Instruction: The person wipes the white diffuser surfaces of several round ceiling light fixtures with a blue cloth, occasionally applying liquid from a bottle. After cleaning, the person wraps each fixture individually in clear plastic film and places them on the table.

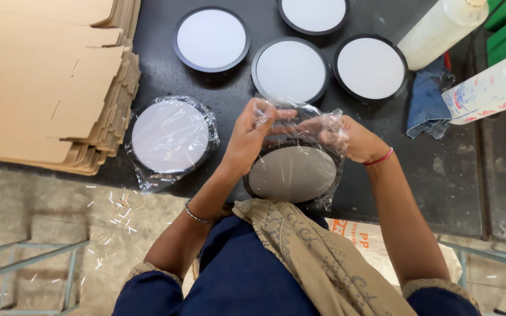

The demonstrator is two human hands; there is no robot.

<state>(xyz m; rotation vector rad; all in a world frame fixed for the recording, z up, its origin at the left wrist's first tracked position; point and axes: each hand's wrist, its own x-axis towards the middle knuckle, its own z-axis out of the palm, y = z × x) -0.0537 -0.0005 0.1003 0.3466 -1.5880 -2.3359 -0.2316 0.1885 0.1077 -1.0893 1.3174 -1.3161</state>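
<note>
I'm watching the left hand (252,136) and right hand (346,139) pinch the crinkly clear bag (300,117) at its mouth, fingers pressed together, the round black-rimmed panel (293,174) half inside at the table's (440,175) near edge. One bagged disc (170,137) lies done beside it; four bare glossy discs (291,70) wait beyond.

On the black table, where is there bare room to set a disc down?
Bare table lies right of the right hand, below the blue cloth. A narrower strip lies between the cardboard stack and the top-left disc. The other discs crowd the middle.
</note>
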